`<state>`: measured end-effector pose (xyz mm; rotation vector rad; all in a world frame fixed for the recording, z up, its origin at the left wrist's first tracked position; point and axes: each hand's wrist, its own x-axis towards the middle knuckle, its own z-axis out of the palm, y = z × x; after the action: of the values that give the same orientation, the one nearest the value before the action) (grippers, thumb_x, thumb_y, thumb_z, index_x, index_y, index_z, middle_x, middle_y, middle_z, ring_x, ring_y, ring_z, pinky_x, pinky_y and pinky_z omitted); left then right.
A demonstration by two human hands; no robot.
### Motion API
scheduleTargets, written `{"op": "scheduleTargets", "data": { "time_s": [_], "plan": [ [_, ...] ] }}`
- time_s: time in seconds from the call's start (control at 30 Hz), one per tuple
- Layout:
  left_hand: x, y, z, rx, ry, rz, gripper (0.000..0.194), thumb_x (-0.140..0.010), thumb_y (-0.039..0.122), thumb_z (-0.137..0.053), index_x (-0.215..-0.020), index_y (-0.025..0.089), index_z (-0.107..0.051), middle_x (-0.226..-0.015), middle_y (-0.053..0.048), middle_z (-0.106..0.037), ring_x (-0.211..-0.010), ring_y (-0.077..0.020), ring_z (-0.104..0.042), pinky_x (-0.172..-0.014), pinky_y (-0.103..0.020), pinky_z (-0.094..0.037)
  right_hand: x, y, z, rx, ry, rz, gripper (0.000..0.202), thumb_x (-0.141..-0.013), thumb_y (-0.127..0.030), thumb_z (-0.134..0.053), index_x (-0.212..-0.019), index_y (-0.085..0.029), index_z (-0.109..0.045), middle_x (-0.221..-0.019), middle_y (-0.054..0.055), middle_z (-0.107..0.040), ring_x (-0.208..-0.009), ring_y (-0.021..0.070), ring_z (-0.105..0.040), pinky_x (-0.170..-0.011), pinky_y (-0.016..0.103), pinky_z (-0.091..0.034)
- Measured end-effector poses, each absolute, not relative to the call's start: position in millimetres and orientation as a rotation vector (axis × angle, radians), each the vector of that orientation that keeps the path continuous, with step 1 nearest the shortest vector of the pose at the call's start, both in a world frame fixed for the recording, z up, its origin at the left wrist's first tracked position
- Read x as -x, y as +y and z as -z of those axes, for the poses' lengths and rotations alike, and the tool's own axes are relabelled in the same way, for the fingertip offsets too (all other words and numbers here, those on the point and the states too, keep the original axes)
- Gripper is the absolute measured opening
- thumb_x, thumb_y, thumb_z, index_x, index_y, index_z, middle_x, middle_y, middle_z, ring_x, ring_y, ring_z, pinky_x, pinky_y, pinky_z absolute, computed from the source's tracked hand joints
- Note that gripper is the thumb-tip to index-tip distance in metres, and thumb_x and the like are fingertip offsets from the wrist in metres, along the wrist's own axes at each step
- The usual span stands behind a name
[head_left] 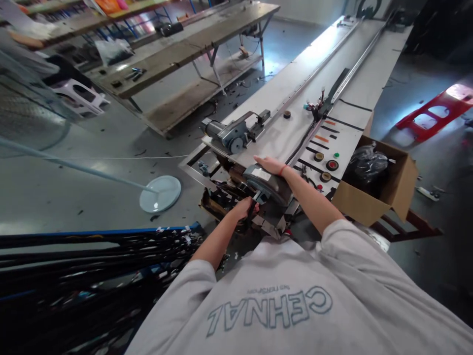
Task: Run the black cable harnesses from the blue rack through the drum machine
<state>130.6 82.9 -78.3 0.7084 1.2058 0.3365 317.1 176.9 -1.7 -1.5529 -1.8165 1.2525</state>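
Note:
At the near end of a long white workbench (254, 155) stands a machine with a rounded grey housing (268, 183) that carries a white label. My right hand (271, 165) lies along the top of this housing, fingers stretched forward, with a red string at the wrist. Lower and to the left, my left hand (244, 209) is closed around a dark strip (253, 207) at the machine's front side; its fingertips are partly hidden. Just beyond my hands, a grey motor unit with a round wheel (236, 144) is mounted on the bench.
An open cardboard box (382, 199) with a dark plastic bag stands at the right. Tape rolls (332, 164) and dark strips lie on the bench. Black bands hang from a rack (92, 266) at the left. A white round stand base (160, 194) and red stool (428, 116) occupy the floor.

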Motion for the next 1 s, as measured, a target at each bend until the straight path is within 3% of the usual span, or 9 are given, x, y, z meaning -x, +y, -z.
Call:
{"op": "scheduleTargets", "data": {
  "time_s": [0.13, 0.23, 0.3, 0.43, 0.57, 0.67, 0.73, 0.87, 1.0],
  "plan": [
    [-134, 87, 67, -0.83, 1.156, -0.295, 0.039, -0.085, 0.052, -0.055, -0.065, 0.019, -0.05, -0.044, 0.004, -0.049, -0.042, -0.0105, -0.047, -0.048, -0.022, -0.043, -363, 88, 27, 1.705, -1.51, -1.09, 0.06, -0.1, -0.051, -0.022, -0.1, -0.016, -0.071, -0.096, 0.006, -0.071, -0.097, 0.0214, -0.063, -0.089, 0.031, -0.048],
    [-134, 85, 58, -1.2, 1.133, -0.262, 0.04, -0.078, 0.057, -0.062, -0.068, 0.019, -0.053, -0.043, 0.005, -0.049, -0.04, -0.0103, -0.045, -0.045, -0.021, -0.035, -388, 44, 45, 2.024, -1.367, -0.898, 0.037, -0.092, -0.04, -0.048, -0.112, -0.015, -0.065, -0.113, 0.014, -0.066, -0.105, 0.0266, -0.061, -0.089, 0.035, -0.048],
    [-132, 87, 51, -1.469, 1.135, -0.232, 0.04, -0.073, 0.056, -0.067, -0.067, 0.019, -0.055, -0.04, 0.007, -0.048, -0.039, -0.011, -0.046, -0.045, -0.022, -0.034, -398, 37, 53, 2.255, -1.289, -0.783, 0.044, -0.082, -0.032, -0.063, -0.12, -0.011, -0.058, -0.121, 0.021, -0.06, -0.107, 0.0293, -0.061, -0.088, 0.038, -0.049],
    [-116, 110, 38, -1.729, 1.167, -0.213, 0.033, -0.069, 0.049, -0.072, -0.067, 0.019, -0.058, -0.041, 0.005, -0.053, -0.04, -0.0131, -0.05, -0.045, -0.024, -0.033, -411, 35, 55, 2.452, -1.156, -0.941, 0.037, -0.074, -0.029, -0.07, -0.105, -0.012, -0.06, -0.104, 0.019, -0.066, -0.095, 0.0284, -0.064, -0.081, 0.037, -0.051],
    [-93, 139, 33, -1.649, 1.268, -0.289, 0.032, -0.07, 0.044, -0.074, -0.081, 0.018, -0.059, -0.044, 0.005, -0.056, -0.042, -0.0134, -0.052, -0.047, -0.024, -0.037, -398, -9, 33, 1.752, -1.063, -1.342, 0.033, -0.07, -0.037, -0.074, -0.092, -0.017, -0.06, -0.092, 0.008, -0.068, -0.09, 0.0233, -0.064, -0.081, 0.035, -0.052],
    [-88, 149, 33, -1.623, 1.223, -0.261, 0.039, -0.071, 0.043, -0.074, -0.094, 0.016, -0.058, -0.049, 0.004, -0.06, -0.044, -0.0146, -0.056, -0.048, -0.024, -0.041, -356, -44, 2, 1.097, -1.002, -1.797, 0.051, -0.07, -0.06, -0.07, -0.1, -0.019, -0.062, -0.107, 0.011, -0.067, -0.103, 0.026, -0.064, -0.086, 0.038, -0.051],
    [-90, 150, 29, -1.654, 1.216, -0.24, 0.041, -0.072, 0.042, -0.074, -0.098, 0.016, -0.057, -0.052, 0.003, -0.063, -0.046, -0.0158, -0.058, -0.048, -0.024, -0.042, -316, -45, -13, 0.817, -0.869, -2.208, 0.068, -0.074, -0.08, -0.052, -0.098, -0.018, -0.062, -0.108, 0.014, -0.067, -0.104, 0.0292, -0.065, -0.085, 0.042, -0.052],
    [-97, 147, 17, -1.804, 1.292, -0.158, 0.04, -0.071, 0.039, -0.077, -0.098, 0.016, -0.058, -0.057, -0.001, -0.065, -0.054, -0.0201, -0.064, -0.054, -0.025, -0.045, -244, -1, -9, 0.982, -0.53, -2.441, 0.072, -0.081, -0.085, -0.029, -0.079, -0.018, -0.056, -0.076, 0.009, -0.067, -0.074, 0.0225, -0.069, -0.062, 0.032, -0.054],
    [-98, 145, 15, -2.015, 1.656, -0.26, 0.035, -0.068, 0.027, -0.078, -0.096, 0.013, -0.062, -0.074, -0.012, -0.069, -0.091, -0.0309, -0.068, -0.071, -0.028, -0.048, -226, 3, 7, 1.357, -0.497, -2.243, 0.059, -0.089, -0.074, -0.033, -0.065, -0.021, -0.043, -0.047, -0.002, -0.05, -0.036, 0.0099, -0.046, -0.036, 0.019, -0.032]
  ]
}}
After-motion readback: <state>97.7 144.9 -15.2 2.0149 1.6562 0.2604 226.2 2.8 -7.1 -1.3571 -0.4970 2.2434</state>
